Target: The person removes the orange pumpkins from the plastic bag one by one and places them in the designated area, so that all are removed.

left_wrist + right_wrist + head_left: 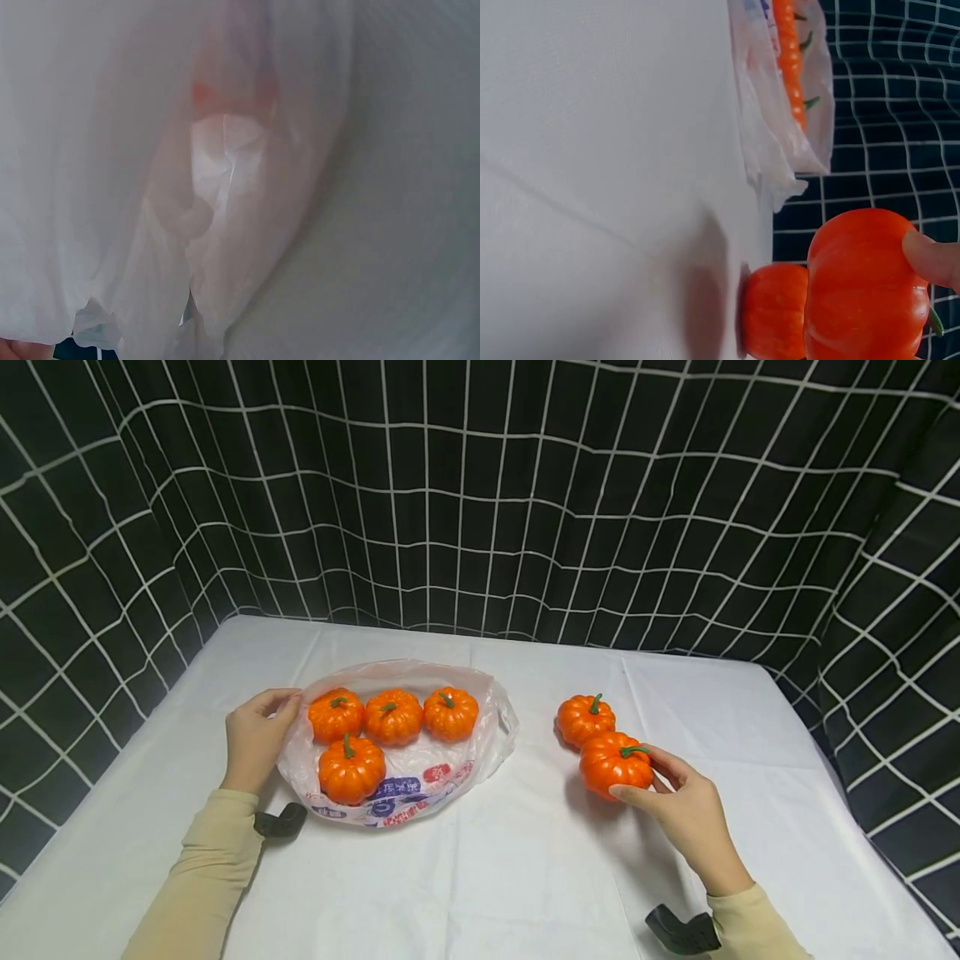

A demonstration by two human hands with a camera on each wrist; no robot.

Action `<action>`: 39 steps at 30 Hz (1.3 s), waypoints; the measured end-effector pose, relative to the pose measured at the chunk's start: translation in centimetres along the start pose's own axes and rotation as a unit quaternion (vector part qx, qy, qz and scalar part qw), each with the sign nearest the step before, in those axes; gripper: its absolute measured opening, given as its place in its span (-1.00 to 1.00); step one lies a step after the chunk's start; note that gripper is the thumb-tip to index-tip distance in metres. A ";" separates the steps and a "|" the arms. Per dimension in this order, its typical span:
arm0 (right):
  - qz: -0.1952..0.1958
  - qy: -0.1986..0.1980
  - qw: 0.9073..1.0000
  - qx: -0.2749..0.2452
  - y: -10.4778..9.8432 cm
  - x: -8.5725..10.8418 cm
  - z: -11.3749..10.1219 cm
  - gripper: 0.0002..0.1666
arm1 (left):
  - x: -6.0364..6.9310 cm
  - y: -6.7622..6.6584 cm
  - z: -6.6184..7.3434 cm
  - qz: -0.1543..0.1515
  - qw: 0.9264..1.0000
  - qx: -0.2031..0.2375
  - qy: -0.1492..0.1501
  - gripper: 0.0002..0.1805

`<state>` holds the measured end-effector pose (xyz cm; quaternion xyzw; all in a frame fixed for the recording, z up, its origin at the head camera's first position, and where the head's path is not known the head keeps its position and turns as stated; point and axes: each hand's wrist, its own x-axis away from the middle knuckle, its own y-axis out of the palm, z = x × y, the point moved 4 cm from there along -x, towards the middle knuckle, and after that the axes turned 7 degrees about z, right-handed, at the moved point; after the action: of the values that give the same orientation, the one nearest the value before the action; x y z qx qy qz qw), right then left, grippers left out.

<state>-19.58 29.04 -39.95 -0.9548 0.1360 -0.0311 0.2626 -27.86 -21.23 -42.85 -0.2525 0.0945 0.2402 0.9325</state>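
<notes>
The right hand (686, 814) pinches an orange pumpkin (611, 764) by its right side, the thumb at the front and the fingers behind. The held pumpkin is clear of the worktop (525, 877), its shadow falling below it, and its green stem points toward the fingers. The left hand (253, 739) has thumb and fingertips brought together on the left rim of a thin plastic bag (495, 735); the left wrist view is mostly filled with cloudy white film, an orange patch showing through.

Just beyond the held pumpkin, on its far left side, a second pumpkin (581, 718) rests on the worktop; the held one partly overlaps it in the head view. Both are near the right hand and well apart from the left.

The bag lies with its mouth open, just right of the left hand, blue and red print along its near side. Four more pumpkins sit inside: a left one (335, 718), a middle one (393, 720) and a right one (450, 717) in a row at the back, and a front one (352, 774) toward the near left.

Beige sleeves (210, 868) cover both forearms, with a black wrist piece (281, 821) by each cuff. A black curtain (480, 485) with a white grid surrounds the worktop's far edge and sides.
</notes>
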 end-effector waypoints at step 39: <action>0.054 0.088 0.994 0.034 -4.5 -4.8 4.2 0.09 | -0.1 0.1 0.1 0.008 1.000 -0.003 0.018 -0.68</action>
<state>-22.56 36.11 -41.23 -0.9301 0.2086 -0.1055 0.2832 -27.97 -21.18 -42.77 -0.2586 0.1122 0.2436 0.9280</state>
